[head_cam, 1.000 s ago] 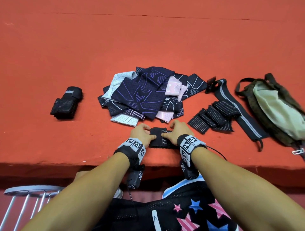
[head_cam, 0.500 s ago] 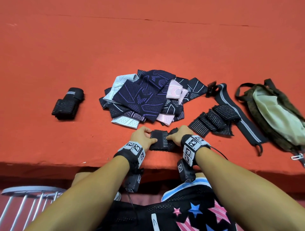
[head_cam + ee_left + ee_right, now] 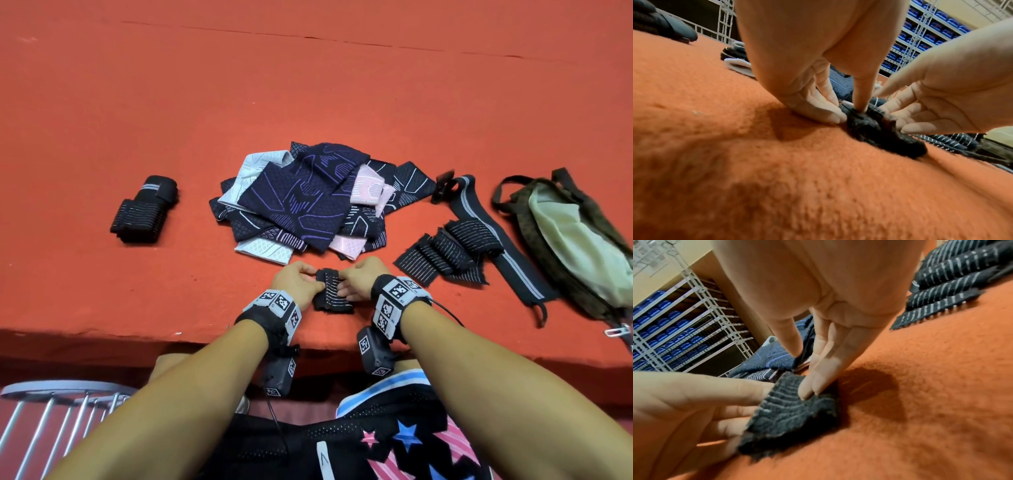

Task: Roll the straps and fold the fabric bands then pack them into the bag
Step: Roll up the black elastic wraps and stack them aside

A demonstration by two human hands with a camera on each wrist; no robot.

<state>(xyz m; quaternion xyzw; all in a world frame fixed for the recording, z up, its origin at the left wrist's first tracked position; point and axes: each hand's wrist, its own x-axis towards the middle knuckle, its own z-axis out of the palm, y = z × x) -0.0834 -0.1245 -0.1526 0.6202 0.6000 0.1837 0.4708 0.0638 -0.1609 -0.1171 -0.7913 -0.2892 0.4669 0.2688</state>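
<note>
Strap first: it's a short black piece with thin pale stripes, sitting on the orange felt table right near the front edge, and I'm seeing both hands working on it. The left hand is pinching its left end, thumb on top and fingers tucked against the side. The right hand is gripping the right end, with two fingertips pressing down onto the striped top in the right wrist view. From the left wrist view the strap is looking bunched and doubled over, but I can't tell how many turns are in it.

Moving outward, the pile of fabric bands is lying just behind the hands, navy ones with purple lines on top, pink and white ones poking out underneath. To the right, more striped black straps are lying partly overlapped, resting against a long dark belt with a grey stripe. The bag, olive with a pale lining showing, is sitting at the far right of the table. Way over on the left, a finished black roll is lying by itself, well apart from everything. A white rack with blue items is showing in the background.
</note>
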